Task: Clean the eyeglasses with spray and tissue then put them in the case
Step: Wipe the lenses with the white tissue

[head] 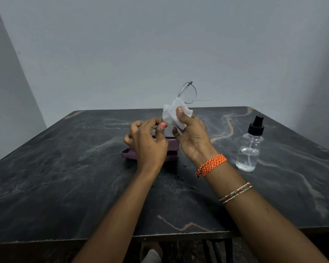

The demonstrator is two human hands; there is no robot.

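Observation:
Thin wire-rimmed eyeglasses point(188, 92) are held up above the table, tilted on end, one lens sticking up free. My left hand point(148, 143) pinches the lower rim between thumb and fingers. My right hand point(192, 137) presses a white tissue point(174, 115) around the lower lens, thumb on top of it. A purple glasses case point(174, 147) lies open on the table just behind and under both hands, mostly hidden by them. The clear spray bottle point(250, 149) with a black pump top stands upright to the right of my right hand, apart from it.
The dark marbled table point(65, 177) has its front edge close to me and its far edge near a plain grey wall. Dark metal bars and a foot show below the front edge. Bangles and an orange thread band sit on my right wrist.

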